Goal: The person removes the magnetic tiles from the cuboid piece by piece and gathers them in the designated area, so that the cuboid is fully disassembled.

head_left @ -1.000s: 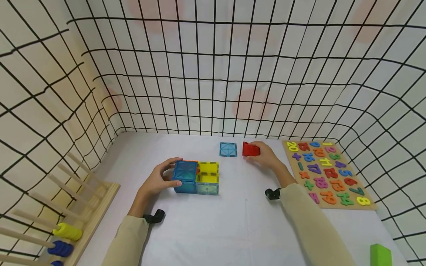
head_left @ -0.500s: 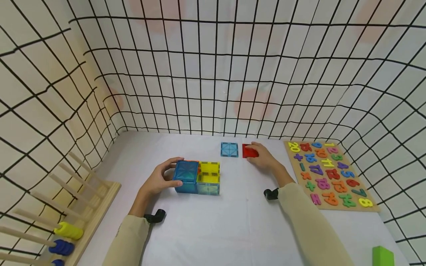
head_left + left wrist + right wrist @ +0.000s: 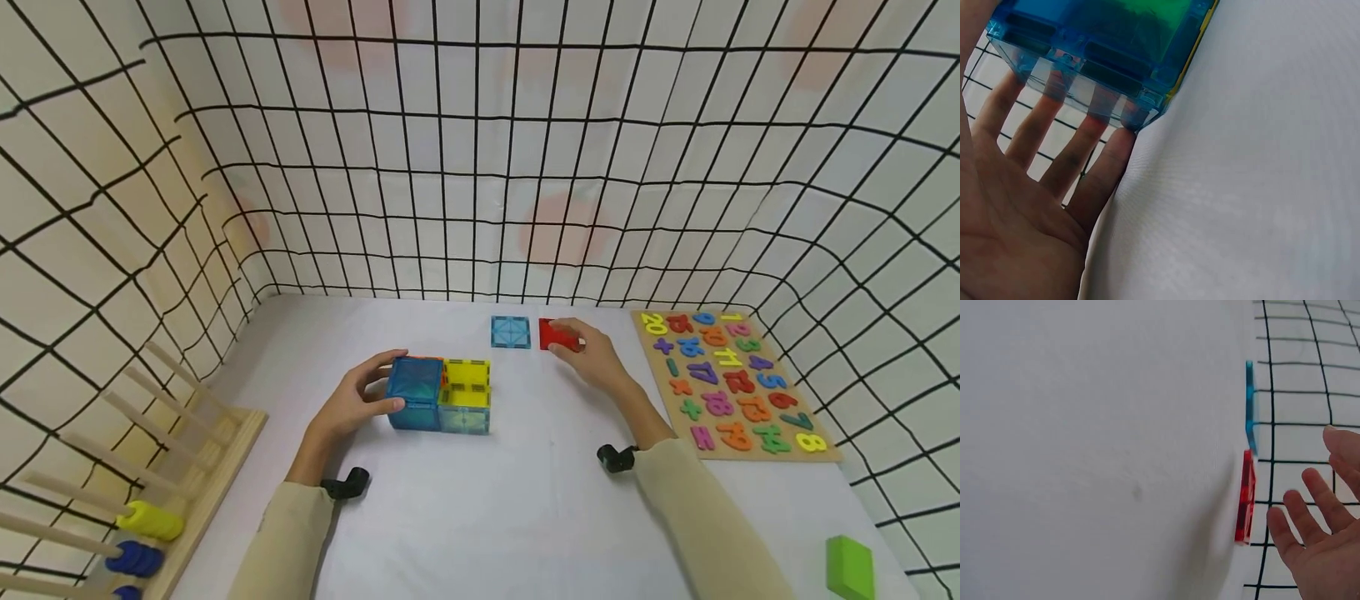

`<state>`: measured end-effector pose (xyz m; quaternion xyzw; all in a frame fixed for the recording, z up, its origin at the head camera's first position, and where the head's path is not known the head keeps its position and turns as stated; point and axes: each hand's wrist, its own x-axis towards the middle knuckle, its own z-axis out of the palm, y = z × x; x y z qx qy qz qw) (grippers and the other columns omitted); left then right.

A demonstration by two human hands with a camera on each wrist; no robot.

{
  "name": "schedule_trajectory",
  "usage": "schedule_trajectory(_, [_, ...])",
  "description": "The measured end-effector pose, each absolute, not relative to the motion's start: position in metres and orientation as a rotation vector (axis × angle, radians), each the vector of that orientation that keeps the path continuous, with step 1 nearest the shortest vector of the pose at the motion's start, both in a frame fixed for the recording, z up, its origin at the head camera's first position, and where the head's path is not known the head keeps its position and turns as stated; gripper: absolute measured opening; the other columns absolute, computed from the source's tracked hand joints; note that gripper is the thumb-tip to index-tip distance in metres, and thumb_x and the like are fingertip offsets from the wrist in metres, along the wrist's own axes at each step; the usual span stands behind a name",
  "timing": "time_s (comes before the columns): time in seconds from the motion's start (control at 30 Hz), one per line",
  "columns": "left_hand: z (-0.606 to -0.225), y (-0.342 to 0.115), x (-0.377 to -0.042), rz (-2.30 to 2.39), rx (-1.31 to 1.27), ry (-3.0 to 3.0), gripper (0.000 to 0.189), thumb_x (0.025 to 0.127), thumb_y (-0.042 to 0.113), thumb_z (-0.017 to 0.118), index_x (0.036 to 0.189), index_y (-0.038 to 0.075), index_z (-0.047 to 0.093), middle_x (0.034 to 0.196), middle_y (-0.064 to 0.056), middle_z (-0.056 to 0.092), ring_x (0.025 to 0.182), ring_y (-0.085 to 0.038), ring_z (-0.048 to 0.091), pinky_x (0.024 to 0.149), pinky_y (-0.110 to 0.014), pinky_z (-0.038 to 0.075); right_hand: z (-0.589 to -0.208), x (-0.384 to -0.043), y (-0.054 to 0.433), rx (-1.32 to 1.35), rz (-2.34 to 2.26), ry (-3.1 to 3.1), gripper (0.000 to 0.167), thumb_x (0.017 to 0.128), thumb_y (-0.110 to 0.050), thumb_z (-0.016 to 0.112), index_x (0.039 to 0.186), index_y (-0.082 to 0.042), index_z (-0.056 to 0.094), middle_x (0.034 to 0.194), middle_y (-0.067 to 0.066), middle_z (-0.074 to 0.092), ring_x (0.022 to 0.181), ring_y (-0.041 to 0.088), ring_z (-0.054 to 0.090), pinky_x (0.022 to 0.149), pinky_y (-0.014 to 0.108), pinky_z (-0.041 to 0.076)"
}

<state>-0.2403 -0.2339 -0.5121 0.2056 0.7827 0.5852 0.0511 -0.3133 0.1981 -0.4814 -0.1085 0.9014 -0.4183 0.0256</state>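
Note:
My left hand (image 3: 354, 404) holds the left end of a box built of magnetic tiles (image 3: 415, 381), thumb at the front corner and fingers round the far side. That end is blue and covered; the right half is open-topped, with yellow tiles inside and a pale clear front. In the left wrist view the fingers (image 3: 1075, 153) reach along a clear side. A red square magnetic tile (image 3: 550, 335) lies flat at the back of the table, beside a light blue magnetic tile (image 3: 511, 332). Over the red tile hovers my right hand (image 3: 597, 357), its fingers spread and apart from it in the right wrist view.
A number puzzle board (image 3: 731, 387) lies at the right. On the left stands a wooden bead rack (image 3: 225, 458) with yellow and blue rings. A green block (image 3: 850, 567) sits near the front right. Black wire mesh (image 3: 480, 150) encloses the back and sides.
The red tile, first raised and tilted in my right fingers, now lies flat beside the light blue tile. My right hand has let go and lifted off. The left hand stays on the box.

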Motion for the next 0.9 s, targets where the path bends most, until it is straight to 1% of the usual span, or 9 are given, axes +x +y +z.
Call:
schedule_trajectory(0.1, [-0.512, -0.236, -0.240, 1.790, 0.616, 2.379, 0.077, 0.089, 0.016, 0.079, 0.157, 0.018, 0.042, 0.159, -0.006, 0.043, 0.144, -0.043, 0.042, 0.110, -0.065, 0.045, -0.481, -0.299, 0.191, -0.378, -1.347, 2.774, 0.050, 0.099, -0.038, 0.069, 0.144, -0.020, 0.056, 0.143, 0.008, 0.061, 0.134, 0.031, 0.056, 0.109, 0.051, 0.051])
schedule_trajectory(0.23, [-0.513, -0.236, -0.238, 1.786, 0.608, 2.376, 0.077, 0.089, 0.018, 0.079, 0.156, 0.016, 0.042, 0.158, -0.007, 0.044, 0.143, -0.043, 0.043, 0.109, -0.064, 0.046, -0.481, -0.281, 0.183, -0.462, -1.397, 2.735, 0.047, 0.099, -0.037, 0.070, 0.141, -0.019, 0.058, 0.137, 0.009, 0.066, 0.124, 0.026, 0.063, 0.104, 0.049, 0.055])
schedule_trajectory(0.3, [-0.513, -0.235, -0.237, 1.787, 0.600, 2.377, 0.076, 0.089, 0.019, 0.079, 0.156, 0.019, 0.043, 0.158, -0.006, 0.045, 0.143, -0.043, 0.043, 0.109, -0.065, 0.046, -0.480, -0.272, 0.180, -0.497, -1.403, 2.720, 0.046, 0.099, -0.035, 0.070, 0.141, -0.023, 0.058, 0.135, 0.008, 0.066, 0.121, 0.024, 0.064, 0.103, 0.048, 0.056])
schedule_trajectory(0.43, [-0.513, -0.234, -0.237, 1.785, 0.590, 2.395, 0.075, 0.089, 0.022, 0.079, 0.155, 0.025, 0.044, 0.159, -0.004, 0.044, 0.143, -0.043, 0.043, 0.109, -0.067, 0.045, -0.476, -0.256, 0.172, -0.554, -1.405, 2.697, 0.046, 0.098, -0.034, 0.071, 0.140, -0.024, 0.058, 0.135, 0.008, 0.066, 0.119, 0.024, 0.066, 0.101, 0.047, 0.058])
schedule_trajectory(0.57, [-0.511, -0.234, -0.238, 1.771, 0.563, 2.423, 0.074, 0.090, 0.022, 0.080, 0.155, 0.029, 0.045, 0.159, -0.004, 0.044, 0.143, -0.041, 0.043, 0.110, -0.067, 0.044, -0.472, -0.244, 0.162, -0.575, -1.406, 2.674, 0.047, 0.096, -0.035, 0.073, 0.140, -0.025, 0.059, 0.135, 0.005, 0.066, 0.117, 0.022, 0.067, 0.100, 0.044, 0.058])
schedule_trajectory(0.7, [-0.509, -0.233, -0.239, 1.764, 0.534, 2.441, 0.073, 0.089, 0.022, 0.081, 0.153, 0.033, 0.046, 0.160, -0.001, 0.043, 0.143, -0.040, 0.043, 0.110, -0.065, 0.045, -0.471, -0.234, 0.153, -0.636, -1.435, 2.634, 0.048, 0.095, -0.035, 0.074, 0.140, -0.023, 0.060, 0.137, 0.003, 0.066, 0.117, 0.024, 0.067, 0.099, 0.042, 0.059])
schedule_trajectory(0.77, [-0.508, -0.232, -0.240, 1.759, 0.545, 2.444, 0.073, 0.090, 0.022, 0.080, 0.153, 0.031, 0.046, 0.161, -0.002, 0.042, 0.143, -0.041, 0.043, 0.110, -0.065, 0.045, -0.471, -0.230, 0.149, -0.686, -1.458, 2.600, 0.049, 0.095, -0.033, 0.075, 0.140, -0.019, 0.061, 0.138, 0.006, 0.065, 0.117, 0.026, 0.067, 0.098, 0.043, 0.059])
schedule_trajectory(0.9, [-0.506, -0.231, -0.240, 1.751, 0.568, 2.440, 0.072, 0.090, 0.021, 0.080, 0.153, 0.028, 0.046, 0.161, -0.003, 0.041, 0.143, -0.043, 0.043, 0.109, -0.065, 0.046, -0.471, -0.224, 0.142, -0.750, -1.491, 2.538, 0.050, 0.095, -0.031, 0.075, 0.140, -0.015, 0.061, 0.139, 0.012, 0.064, 0.116, 0.030, 0.066, 0.098, 0.046, 0.059])
